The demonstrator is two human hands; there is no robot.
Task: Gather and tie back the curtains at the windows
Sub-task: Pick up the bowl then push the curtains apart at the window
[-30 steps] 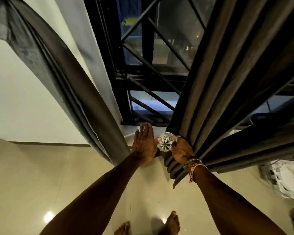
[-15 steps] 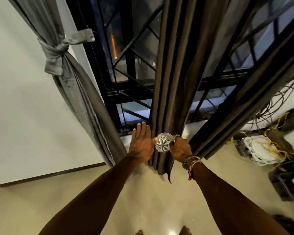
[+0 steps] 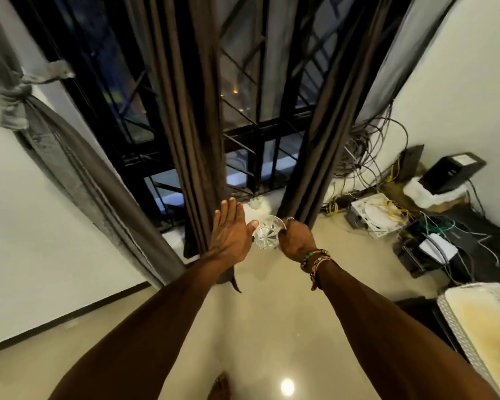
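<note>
Head view, looking down at a window (image 3: 243,116) with a black grille.

- Left hand (image 3: 230,230): fingers (image 3: 225,210) straight and together, palm flat, at the right edge of the middle brown curtain (image 3: 191,125). Contact with the cloth cannot be told. The thumb tip touches the glass (image 3: 267,235).
- Right hand (image 3: 296,239): fingers curled round the rim side of the glass, gripping it. Bracelets (image 3: 315,258) sit on the wrist.
- Glass: clear, cut pattern, tilted with its base toward the camera, held between the two hands above the floor (image 3: 257,313). Contents cannot be told.
- Middle brown curtain: hangs loose and ungathered, its hem at the floor.
- Right brown curtain (image 3: 318,151): hangs loose, just behind the right hand.
- Grey curtain (image 3: 70,160), left: gathered and bound with a knotted tie (image 3: 15,93) against the wall.
- Right corner: tangled cables (image 3: 370,142) on wall and floor. An open white box (image 3: 355,217) holds coiled yellow wires.
- Lower right: a white tray (image 3: 456,321) with a lattice rim, yellowish inside.
</note>
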